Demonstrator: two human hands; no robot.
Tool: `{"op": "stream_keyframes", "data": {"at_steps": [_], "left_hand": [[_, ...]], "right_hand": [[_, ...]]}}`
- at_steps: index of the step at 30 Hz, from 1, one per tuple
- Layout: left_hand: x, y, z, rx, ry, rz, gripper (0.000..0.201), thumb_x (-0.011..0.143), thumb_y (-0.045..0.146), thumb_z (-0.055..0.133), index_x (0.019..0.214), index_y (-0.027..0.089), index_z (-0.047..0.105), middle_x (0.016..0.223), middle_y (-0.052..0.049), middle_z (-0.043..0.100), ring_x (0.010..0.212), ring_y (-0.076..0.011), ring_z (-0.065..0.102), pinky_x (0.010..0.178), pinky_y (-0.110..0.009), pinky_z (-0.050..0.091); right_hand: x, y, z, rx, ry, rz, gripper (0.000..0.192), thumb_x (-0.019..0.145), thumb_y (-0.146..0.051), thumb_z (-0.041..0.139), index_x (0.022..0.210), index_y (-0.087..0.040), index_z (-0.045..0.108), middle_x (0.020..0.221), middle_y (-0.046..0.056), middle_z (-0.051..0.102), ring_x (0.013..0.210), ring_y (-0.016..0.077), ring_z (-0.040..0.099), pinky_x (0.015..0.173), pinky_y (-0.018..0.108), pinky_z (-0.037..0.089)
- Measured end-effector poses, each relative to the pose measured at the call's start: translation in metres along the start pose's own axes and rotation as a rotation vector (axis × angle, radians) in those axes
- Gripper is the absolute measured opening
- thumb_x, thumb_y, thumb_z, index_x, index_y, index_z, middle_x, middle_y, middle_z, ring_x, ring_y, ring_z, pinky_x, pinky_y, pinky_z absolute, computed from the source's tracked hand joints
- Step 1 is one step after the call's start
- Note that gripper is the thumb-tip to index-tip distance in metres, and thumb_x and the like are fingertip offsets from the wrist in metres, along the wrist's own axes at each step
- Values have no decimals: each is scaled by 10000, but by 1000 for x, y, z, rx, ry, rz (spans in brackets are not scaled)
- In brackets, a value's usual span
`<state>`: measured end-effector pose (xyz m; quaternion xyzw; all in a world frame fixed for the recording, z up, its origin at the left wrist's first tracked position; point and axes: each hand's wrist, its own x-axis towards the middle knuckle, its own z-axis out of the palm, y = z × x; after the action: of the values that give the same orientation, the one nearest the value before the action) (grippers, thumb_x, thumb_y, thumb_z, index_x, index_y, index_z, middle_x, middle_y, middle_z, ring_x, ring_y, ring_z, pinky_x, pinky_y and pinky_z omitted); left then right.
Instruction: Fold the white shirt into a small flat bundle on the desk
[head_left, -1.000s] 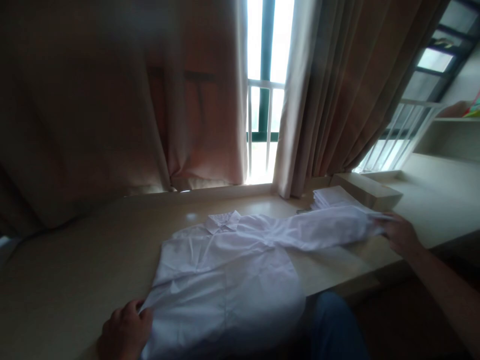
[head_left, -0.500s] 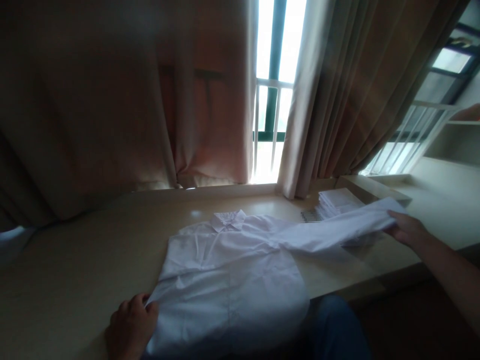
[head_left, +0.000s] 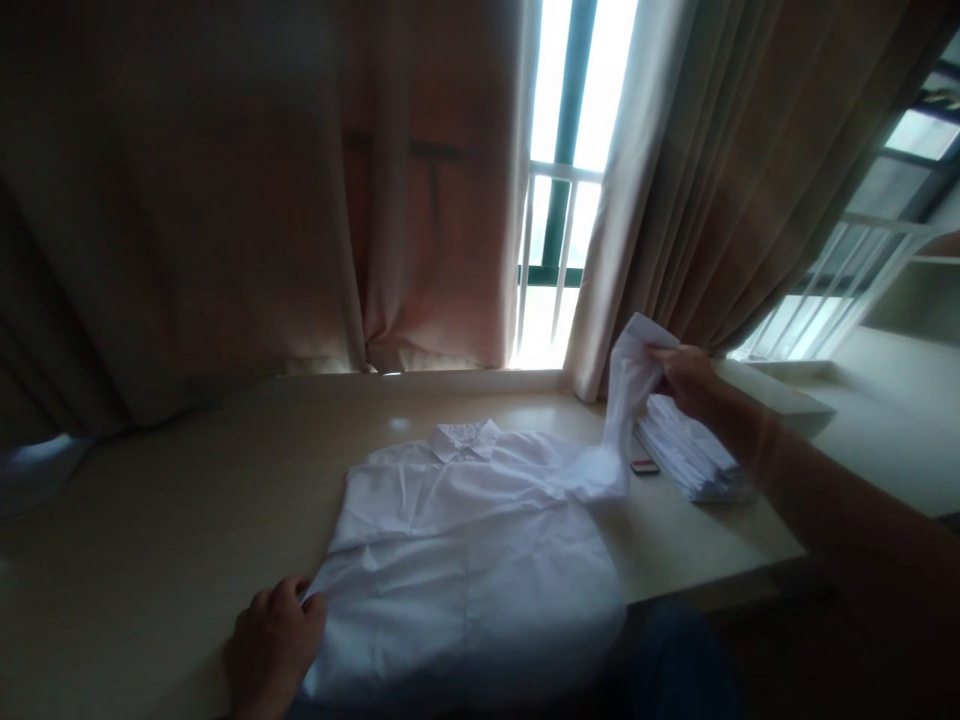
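Centrally on the bench (head_left: 150, 520), a white shirt (head_left: 465, 560) lies flat while the left hand (head_left: 274, 650) pins its lower-left edge with closed fingers and the right hand (head_left: 686, 380), right of centre, pinches the raised sleeve (head_left: 626, 400), apparently mid-fold, needing crosswise laydown.

You find no readable text, label, brand or number anywhere here; the room is dim and every surface you see is plain.
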<state>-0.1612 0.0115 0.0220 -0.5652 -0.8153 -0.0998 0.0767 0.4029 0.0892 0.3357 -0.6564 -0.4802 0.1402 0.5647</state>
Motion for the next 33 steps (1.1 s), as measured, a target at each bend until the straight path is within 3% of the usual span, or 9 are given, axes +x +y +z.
{"op": "stream_keyframes", "data": {"at_steps": [5,8,11,14,17,21,26,30,33], "left_hand": [[0,-2,2,-65,19,-14,373,846,405,396,1057,187,612,1016,-118,626,921,-288,576,770,-358,404],[1,-3,1,-131,21,-37,382,833,393,415,1075,169,608,1028,-121,635,927,-282,583,769,-350,403],[1,-3,-4,-204,3,-74,397,830,388,423,1098,159,606,1044,-123,644,934,-276,589,755,-340,400],[1,0,-11,-271,-31,-110,429,867,431,391,1127,165,604,1043,-115,651,948,-270,591,741,-333,394],[-3,4,-18,-275,-38,-73,520,912,496,327,1276,196,545,1000,-109,641,936,-261,583,741,-331,384],[-10,10,-22,-175,18,67,533,927,496,333,1411,294,430,1031,-107,595,928,-247,549,767,-342,374],[-10,10,-21,-153,17,63,480,925,466,375,1366,318,494,1028,-109,572,915,-238,533,761,-340,374],[-8,7,-18,-190,16,79,464,926,476,362,1322,317,543,1014,-104,583,905,-239,537,773,-349,378],[-3,6,-13,-254,27,90,466,913,484,385,1271,270,590,1028,-108,592,942,-246,548,822,-352,395]], "right_hand": [[-31,-42,112,-11,-268,-95,356,874,-347,545,960,-25,670,720,59,628,620,127,573,600,260,445],[-57,-60,182,-112,-370,-150,322,878,-357,506,886,-90,686,740,62,630,712,175,597,663,280,443],[-92,-68,245,-181,-462,-171,301,893,-341,468,935,-138,686,849,89,662,826,220,616,729,311,440],[-131,-64,295,-243,-567,-160,323,911,-344,433,1018,-160,676,950,118,678,912,251,621,766,335,440],[-165,-55,331,-297,-657,-151,352,931,-359,399,1094,-176,651,1017,126,678,966,261,617,778,348,445],[-192,-48,363,-364,-735,-156,372,955,-390,367,1165,-196,605,1093,121,662,1039,263,607,817,358,442],[-219,-43,382,-413,-870,-197,542,895,-589,440,1162,-150,613,1112,163,668,1044,317,617,815,392,452],[-229,-13,362,-431,-938,-346,661,868,-702,391,1187,-169,614,1120,145,675,1049,311,621,841,395,453],[-209,34,317,-480,-776,-403,474,923,-517,423,1223,-187,584,1142,120,665,1074,276,606,896,383,441]]}}
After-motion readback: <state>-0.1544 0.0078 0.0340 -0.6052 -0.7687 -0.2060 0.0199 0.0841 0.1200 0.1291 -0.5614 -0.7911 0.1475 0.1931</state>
